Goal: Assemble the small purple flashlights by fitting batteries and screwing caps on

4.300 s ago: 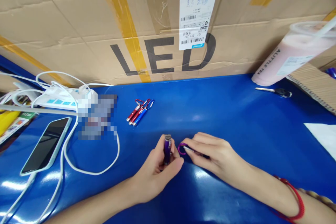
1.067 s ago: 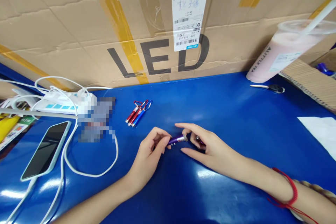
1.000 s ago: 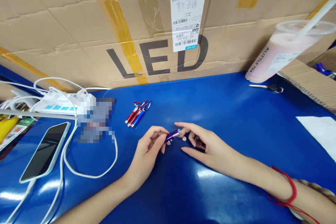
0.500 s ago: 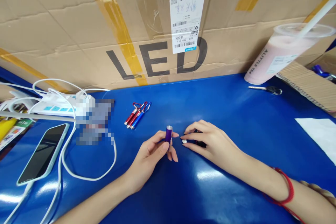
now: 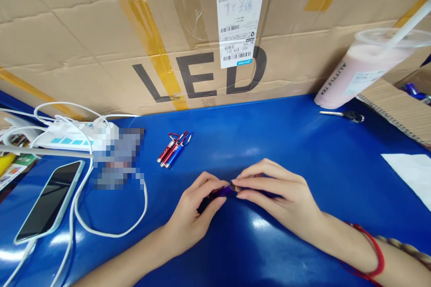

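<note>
My left hand (image 5: 197, 213) is curled round a small purple flashlight (image 5: 222, 190), which lies nearly level just above the blue table (image 5: 303, 143). My right hand (image 5: 279, 195) meets it from the right, with thumb and forefinger pinched at the flashlight's open end (image 5: 232, 185). What sits between those fingertips is too small to name. A red cord bracelet (image 5: 379, 251) is on my right wrist. Three finished mini flashlights, two red and one blue (image 5: 172, 149), lie together further back with their clips pointing away.
A large cardboard box marked LED (image 5: 202, 31) walls off the back. At left are a phone (image 5: 47, 199), a white cable (image 5: 111, 228) and a power strip (image 5: 67, 136). At right stand a pink drink cup (image 5: 363, 69), a key (image 5: 346, 115), corrugated card (image 5: 400, 110) and white paper (image 5: 411, 172).
The purple flashlight went from upright in my left hand to nearly level. My right hand came off the table and closed its fingertips on the flashlight's end. The small white disc on the table is gone.
</note>
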The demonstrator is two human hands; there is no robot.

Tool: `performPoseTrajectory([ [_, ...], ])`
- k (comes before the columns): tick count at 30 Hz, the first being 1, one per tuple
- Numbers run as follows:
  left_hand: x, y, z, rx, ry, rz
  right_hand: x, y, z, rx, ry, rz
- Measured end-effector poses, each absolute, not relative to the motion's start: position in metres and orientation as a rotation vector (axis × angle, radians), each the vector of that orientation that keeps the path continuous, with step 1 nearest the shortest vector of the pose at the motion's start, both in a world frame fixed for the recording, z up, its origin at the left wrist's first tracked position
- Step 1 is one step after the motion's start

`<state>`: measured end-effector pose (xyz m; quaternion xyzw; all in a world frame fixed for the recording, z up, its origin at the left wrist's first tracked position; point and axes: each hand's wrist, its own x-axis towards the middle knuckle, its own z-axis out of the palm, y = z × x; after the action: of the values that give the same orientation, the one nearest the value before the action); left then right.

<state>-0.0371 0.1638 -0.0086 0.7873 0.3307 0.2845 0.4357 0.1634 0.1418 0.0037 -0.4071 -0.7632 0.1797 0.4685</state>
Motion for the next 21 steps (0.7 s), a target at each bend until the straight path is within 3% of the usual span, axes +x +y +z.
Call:
performPoseTrajectory([
  [12, -0.036, 0.161, -0.008, 1.998, 0.818, 0.704, 0.164, 0.137, 0.001, -1.037, -2.165, 0.054],
  [21, -0.035, 0.163, -0.005, 1.928, 0.936, 0.827, 0.187, 0.157, 0.011, -1.544, -2.143, 0.277],
])
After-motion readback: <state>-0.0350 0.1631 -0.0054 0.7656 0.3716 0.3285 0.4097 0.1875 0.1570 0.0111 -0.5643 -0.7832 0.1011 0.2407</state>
